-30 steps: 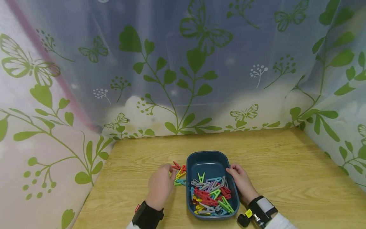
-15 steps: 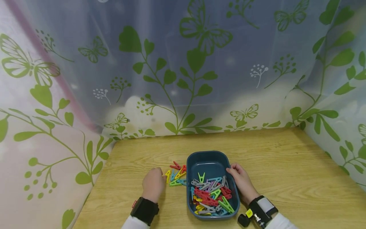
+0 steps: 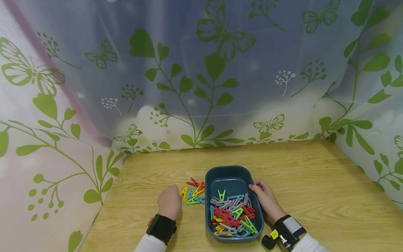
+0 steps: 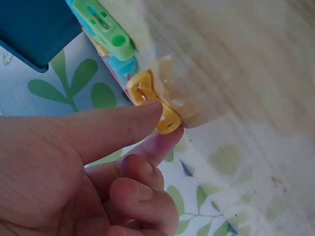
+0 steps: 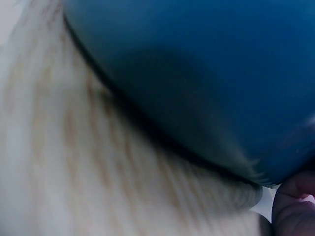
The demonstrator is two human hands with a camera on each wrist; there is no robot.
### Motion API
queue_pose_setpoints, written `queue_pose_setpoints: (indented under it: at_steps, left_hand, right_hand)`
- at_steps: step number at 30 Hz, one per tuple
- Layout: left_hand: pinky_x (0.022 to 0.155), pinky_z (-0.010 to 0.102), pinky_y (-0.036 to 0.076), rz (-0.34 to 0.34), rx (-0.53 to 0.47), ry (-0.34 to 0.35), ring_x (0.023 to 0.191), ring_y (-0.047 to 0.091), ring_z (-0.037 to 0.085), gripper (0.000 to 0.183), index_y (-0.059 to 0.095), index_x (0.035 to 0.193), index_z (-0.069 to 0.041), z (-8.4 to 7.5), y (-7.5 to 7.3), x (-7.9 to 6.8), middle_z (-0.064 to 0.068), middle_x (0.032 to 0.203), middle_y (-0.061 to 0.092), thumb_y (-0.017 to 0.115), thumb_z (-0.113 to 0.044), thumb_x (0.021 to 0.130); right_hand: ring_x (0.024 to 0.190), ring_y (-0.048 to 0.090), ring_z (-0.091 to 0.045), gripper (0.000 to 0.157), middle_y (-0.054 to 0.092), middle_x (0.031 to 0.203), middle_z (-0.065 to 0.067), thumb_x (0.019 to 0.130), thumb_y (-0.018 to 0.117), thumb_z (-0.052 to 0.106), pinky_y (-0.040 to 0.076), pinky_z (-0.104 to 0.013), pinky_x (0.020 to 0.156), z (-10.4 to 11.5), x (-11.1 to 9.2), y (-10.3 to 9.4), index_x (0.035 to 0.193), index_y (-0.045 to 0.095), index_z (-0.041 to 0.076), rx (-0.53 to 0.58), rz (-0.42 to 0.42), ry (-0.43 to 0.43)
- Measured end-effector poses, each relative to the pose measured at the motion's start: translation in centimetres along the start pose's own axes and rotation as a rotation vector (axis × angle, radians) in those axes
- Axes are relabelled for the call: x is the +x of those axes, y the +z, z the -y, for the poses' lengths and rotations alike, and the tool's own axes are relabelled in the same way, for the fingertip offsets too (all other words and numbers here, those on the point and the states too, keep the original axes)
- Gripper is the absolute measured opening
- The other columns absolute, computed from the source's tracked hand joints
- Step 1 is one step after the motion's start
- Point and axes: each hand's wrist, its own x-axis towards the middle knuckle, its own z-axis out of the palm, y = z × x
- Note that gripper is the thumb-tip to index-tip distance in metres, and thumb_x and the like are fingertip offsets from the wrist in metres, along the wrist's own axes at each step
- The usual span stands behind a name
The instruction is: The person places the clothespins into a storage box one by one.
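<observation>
My left hand [image 3: 170, 202] is low over the table, left of a small pile of clothespins. In the left wrist view its thumb and index finger pinch a yellow clothespin [image 4: 168, 122] that lies at the table surface; the other fingers are curled. My right hand [image 3: 267, 200] grips the right rim of a dark blue plastic bin [image 3: 230, 172], thumb over the edge. Inside the bin's near half lie several red, grey, green, yellow, blue and purple clothespins [image 3: 231, 213]. In the right wrist view the bin's outer wall [image 5: 211, 73] hides most of that hand.
Against the bin's left side lie loose clothespins, among them a red one [image 3: 193, 182], a green one [image 3: 192, 201] and a blue one [image 3: 199, 200]. The wooden table [image 3: 308, 175] reaches back to a curtain [image 3: 239, 105] printed with leaves and butterflies.
My left hand has drawn back left from over the pile, uncovering more clothespins. The pinched yellow clothespin has shifted slightly left since half a second ago. The right hand and bin stay in place.
</observation>
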Motion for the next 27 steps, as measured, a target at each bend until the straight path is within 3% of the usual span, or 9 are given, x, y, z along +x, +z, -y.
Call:
queue_pose_setpoints:
  at_steps: [7,18,27]
  left_hand:
    - [0.057,0.044,0.056,0.015,0.001,-0.016,0.073,0.071,0.03,0.009,0.07,0.079,0.0,-0.1,0.2,0.1,0.015,0.08,0.071,0.072,-0.001,0.088]
    - [0.055,0.044,0.055,-0.029,0.001,-0.01,0.07,0.07,0.031,0.014,0.068,0.077,0.0,0.1,0.3,0.0,0.015,0.076,0.069,0.065,0.002,0.09]
    - [0.052,0.04,0.05,-0.153,-0.093,0.054,0.063,0.065,0.026,0.019,0.064,0.075,-0.005,-0.5,-0.8,-0.1,0.009,0.073,0.063,0.077,-0.007,0.089]
  right_hand:
    - [0.09,0.05,-0.016,0.017,0.049,0.095,-0.001,0.104,0.056,0.023,0.042,-0.025,0.075,0.0,0.1,0.0,0.105,0.05,0.007,-0.01,-0.003,-0.002]
    - [0.091,0.05,-0.017,0.018,0.049,0.096,-0.001,0.105,0.055,0.023,0.042,-0.025,0.075,-0.1,0.3,0.0,0.107,0.049,0.006,-0.015,-0.001,0.001]
    - [0.089,0.05,-0.016,0.018,0.049,0.095,-0.001,0.104,0.056,0.023,0.042,-0.025,0.073,-0.1,0.3,0.0,0.106,0.049,0.006,-0.008,0.007,-0.002]
